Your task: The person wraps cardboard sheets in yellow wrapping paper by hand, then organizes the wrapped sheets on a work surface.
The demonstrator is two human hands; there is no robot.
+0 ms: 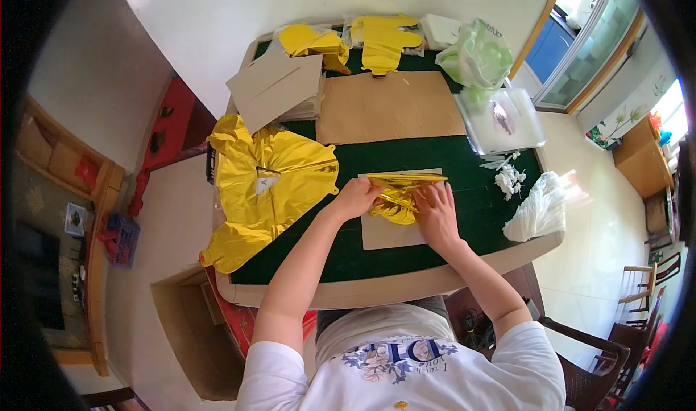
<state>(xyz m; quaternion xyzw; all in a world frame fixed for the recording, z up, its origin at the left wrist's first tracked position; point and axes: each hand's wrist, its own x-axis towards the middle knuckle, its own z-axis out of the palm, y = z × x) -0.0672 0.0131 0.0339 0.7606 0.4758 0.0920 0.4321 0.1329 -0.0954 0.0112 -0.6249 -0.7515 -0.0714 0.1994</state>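
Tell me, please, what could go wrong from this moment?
The gold foil might crease or tear where the right hand pinches it.
It could also shift on the grey card if the left hand presses unevenly.
The larger foil sheet reaches the table edge and may slide off.

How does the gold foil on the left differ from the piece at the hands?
The large foil lies spread wide; the small foil is gathered into a narrow bundle.
The large foil reaches the left edge of the table; the small foil rests on a pale card.
Both are shiny gold.
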